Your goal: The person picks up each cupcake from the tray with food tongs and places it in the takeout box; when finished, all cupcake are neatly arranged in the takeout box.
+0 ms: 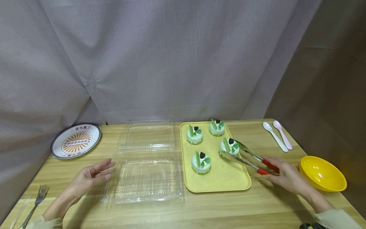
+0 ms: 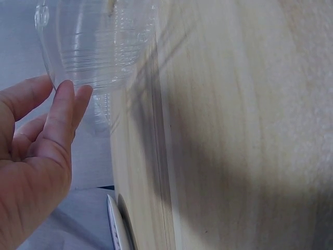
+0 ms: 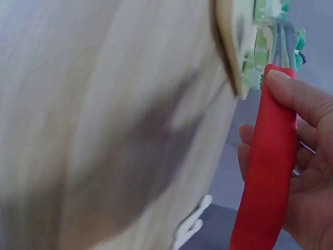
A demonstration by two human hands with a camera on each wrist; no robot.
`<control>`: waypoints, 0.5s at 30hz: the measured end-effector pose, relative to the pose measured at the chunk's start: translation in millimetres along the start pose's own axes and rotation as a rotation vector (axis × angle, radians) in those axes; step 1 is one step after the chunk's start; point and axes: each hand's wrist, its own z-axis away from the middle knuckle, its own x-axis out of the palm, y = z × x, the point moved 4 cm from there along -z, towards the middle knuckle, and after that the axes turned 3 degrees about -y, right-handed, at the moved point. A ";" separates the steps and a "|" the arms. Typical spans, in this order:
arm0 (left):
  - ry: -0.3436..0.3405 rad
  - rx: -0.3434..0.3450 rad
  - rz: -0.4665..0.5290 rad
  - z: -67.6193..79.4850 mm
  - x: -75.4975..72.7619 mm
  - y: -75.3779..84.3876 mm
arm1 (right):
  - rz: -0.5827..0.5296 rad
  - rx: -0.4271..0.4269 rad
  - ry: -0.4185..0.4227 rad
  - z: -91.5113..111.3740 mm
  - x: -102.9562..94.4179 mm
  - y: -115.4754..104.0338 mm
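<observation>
My right hand (image 1: 288, 175) holds metal tongs (image 1: 250, 163) by their red handles (image 3: 268, 161). The tong tips straddle a small pale-green cake (image 1: 227, 148) topped with a dark berry, a green slice and leaves. This cake is over the right side of a yellow tray (image 1: 223, 181), where more such cakes (image 1: 201, 163) sit. At the left, my left hand (image 1: 88, 178) reaches out with relaxed, extended fingers (image 2: 63, 107), its fingertips right at the edge of an opened clear plastic box (image 1: 148, 175). The box's lid (image 1: 150, 135) lies folded back toward the curtain.
A patterned plate (image 1: 75, 141) leans at the back left, and a fork (image 1: 38, 198) lies at the front left. On the right are a white spoon (image 1: 275, 136), a pink spoon (image 1: 282, 135) and a yellow bowl (image 1: 323, 173). A grey curtain (image 1: 160, 63) hangs behind the table.
</observation>
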 end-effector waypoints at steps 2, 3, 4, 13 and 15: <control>0.013 -0.016 -0.016 4.8 -2.3 0.4 | -0.011 -0.018 0.026 -4.9 -1.3 -7.8; 0.019 -0.028 -0.029 6.6 -3.1 0.8 | -0.019 -0.026 0.037 -7.2 -2.3 -12.6; 0.027 -0.039 -0.045 7.7 -3.3 1.5 | -0.020 -0.033 0.053 -9.6 -3.7 -17.5; 0.049 -0.087 -0.062 -0.8 4.4 6.3 | -0.169 -0.117 0.104 -27.1 6.4 -89.3; 0.059 -0.089 -0.061 1.0 4.3 6.4 | -0.214 -0.189 0.090 -35.3 18.5 -116.5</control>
